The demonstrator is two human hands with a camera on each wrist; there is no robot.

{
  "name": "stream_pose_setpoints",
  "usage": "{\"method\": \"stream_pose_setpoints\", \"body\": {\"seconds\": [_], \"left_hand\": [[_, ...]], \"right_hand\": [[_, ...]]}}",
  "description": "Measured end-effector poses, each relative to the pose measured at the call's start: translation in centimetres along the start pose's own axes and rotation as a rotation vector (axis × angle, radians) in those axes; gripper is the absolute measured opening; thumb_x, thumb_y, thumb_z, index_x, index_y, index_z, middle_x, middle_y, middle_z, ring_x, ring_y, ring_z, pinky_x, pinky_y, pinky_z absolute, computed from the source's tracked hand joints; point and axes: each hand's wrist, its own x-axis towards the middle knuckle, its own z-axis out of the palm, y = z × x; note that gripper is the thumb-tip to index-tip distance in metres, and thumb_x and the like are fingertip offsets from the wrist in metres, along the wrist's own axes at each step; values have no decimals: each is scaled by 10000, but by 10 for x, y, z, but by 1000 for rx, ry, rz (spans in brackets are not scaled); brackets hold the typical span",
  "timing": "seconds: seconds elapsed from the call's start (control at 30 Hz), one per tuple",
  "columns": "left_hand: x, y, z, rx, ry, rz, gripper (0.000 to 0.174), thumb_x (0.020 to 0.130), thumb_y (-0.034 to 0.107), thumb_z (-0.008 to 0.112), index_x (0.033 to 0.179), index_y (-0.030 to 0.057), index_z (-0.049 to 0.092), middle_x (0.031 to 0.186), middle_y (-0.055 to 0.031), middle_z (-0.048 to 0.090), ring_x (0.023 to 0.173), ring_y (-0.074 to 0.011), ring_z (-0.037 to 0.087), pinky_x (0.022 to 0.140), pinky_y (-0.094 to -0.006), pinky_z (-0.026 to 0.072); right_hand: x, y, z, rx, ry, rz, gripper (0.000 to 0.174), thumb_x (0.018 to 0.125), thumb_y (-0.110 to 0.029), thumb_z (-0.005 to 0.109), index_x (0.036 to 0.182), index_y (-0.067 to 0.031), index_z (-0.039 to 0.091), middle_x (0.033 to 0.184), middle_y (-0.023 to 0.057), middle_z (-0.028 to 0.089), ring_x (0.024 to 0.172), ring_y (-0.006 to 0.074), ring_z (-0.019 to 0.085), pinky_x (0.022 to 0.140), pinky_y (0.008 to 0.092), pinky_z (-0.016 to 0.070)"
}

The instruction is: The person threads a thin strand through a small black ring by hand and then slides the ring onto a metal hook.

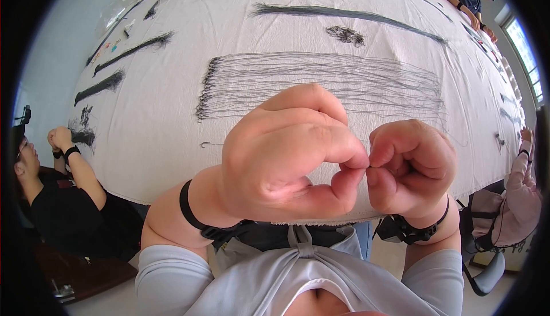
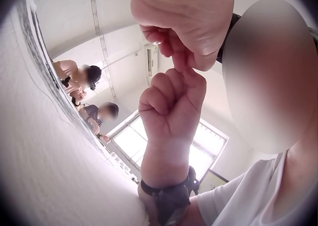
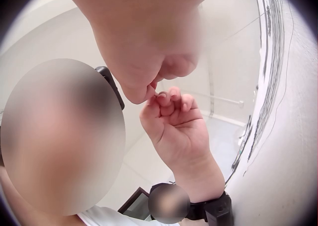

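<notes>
Thumb and forefinger of my left hand come together in a pinch, their tips meeting those of my right hand. Right at that meeting point a tiny dark bit shows; the fingertips hide most of it, and I cannot tell its kind. The right hand's other fingers curl toward its palm. Both hands are raised over the near edge of the cloth. Beyond them lies a wide row of thin dark strands, with dark knotted clumps along its left end. A single strand with a hooked end lies left of my left hand.
White cloth covers the big table. A long dark bundle of strands and a small tangled heap lie farther back. More dark bundles lie at the left. Other people sit around the table, one at the left.
</notes>
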Motion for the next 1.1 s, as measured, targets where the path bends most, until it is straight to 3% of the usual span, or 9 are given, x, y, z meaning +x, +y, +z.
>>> {"method": "stream_pose_setpoints", "body": {"seconds": [0.1,0.5,1.0,1.1], "left_hand": [[-1,0,-1,-58,-15,-51,199,635,-81,710,768,52,645,722,-32,636,713,-213,584,599,-297,455],[-2,-1,-1,-100,-27,-64,202,626,-88,712,762,42,639,723,-35,640,709,-214,596,599,-296,457],[-1,-1,1,-22,-13,-13,253,583,-100,692,762,70,637,734,-30,633,723,-220,585,606,-303,455],[0,-2,0,-81,-30,-47,233,592,-93,689,757,62,630,719,-29,631,710,-215,584,592,-298,451]], "right_hand": [[-1,-2,1,65,15,63,194,710,64,703,866,-25,630,717,-22,586,504,27,384,444,202,308],[4,0,1,-141,20,-141,220,699,75,706,864,-46,625,679,-18,589,489,44,437,448,210,358],[1,-2,-2,-30,-9,-6,212,690,70,692,862,-43,639,664,-32,571,482,38,400,446,206,333],[2,0,-1,-64,2,-72,212,690,70,690,860,-44,639,665,-30,570,482,35,399,448,204,333]]}}
